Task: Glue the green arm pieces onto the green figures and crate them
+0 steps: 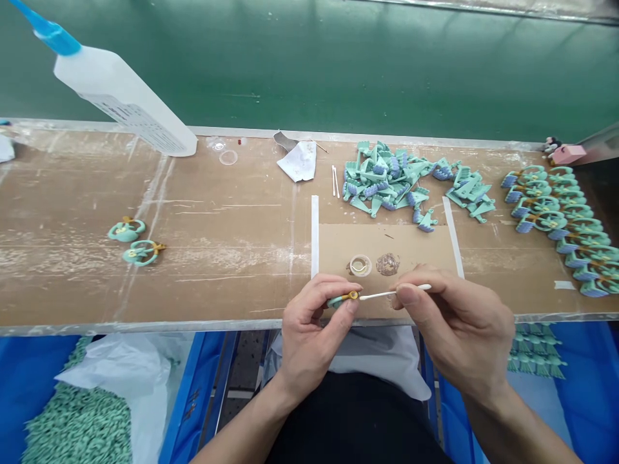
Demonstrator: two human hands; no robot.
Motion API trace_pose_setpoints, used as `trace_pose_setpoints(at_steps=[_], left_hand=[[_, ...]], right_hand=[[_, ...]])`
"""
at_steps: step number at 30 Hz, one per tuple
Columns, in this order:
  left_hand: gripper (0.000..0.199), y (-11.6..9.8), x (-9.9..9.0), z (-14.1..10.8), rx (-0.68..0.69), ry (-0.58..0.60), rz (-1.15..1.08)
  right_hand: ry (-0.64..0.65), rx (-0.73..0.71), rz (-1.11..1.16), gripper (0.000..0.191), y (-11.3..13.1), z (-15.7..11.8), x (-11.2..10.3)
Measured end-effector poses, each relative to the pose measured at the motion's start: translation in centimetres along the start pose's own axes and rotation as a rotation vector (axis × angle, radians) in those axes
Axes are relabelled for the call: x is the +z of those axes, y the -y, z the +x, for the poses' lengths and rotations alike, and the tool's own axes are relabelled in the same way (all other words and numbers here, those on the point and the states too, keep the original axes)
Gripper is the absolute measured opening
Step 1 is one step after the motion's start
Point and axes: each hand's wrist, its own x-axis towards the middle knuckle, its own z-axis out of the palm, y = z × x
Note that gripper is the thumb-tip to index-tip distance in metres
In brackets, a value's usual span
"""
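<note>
Left hand is pinching a small green-and-orange piece between thumb and fingertips, over the bench's near edge. Right hand, beside it, is gripping a cotton swab, its tip pointing at the piece. Just beyond both hands, a small round dish is sitting; farther off, green-and-purple parts are lying heaped.

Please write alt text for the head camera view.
Left hand holds a small green-and-orange piece; right hand points a cotton swab at it, above a worktable with green-and-purple parts and a white bottle.
</note>
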Motion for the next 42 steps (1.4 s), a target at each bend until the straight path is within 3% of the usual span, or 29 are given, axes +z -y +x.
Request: trace_pose_setpoints(at_steps=[25, 42], left_hand=[[0.019, -0.65, 0.11, 0.07, 0.101, 0.004, 0.058], [0.023, -0.5, 0.15, 0.19, 0.131, 0.034, 0.05]], right_hand=[[0.068, -0.085, -0.078, 0.019, 0.42, 0.58, -0.01], [0.038, -0.118, -0.106, 0.019, -0.03, 0.75, 0.1]])
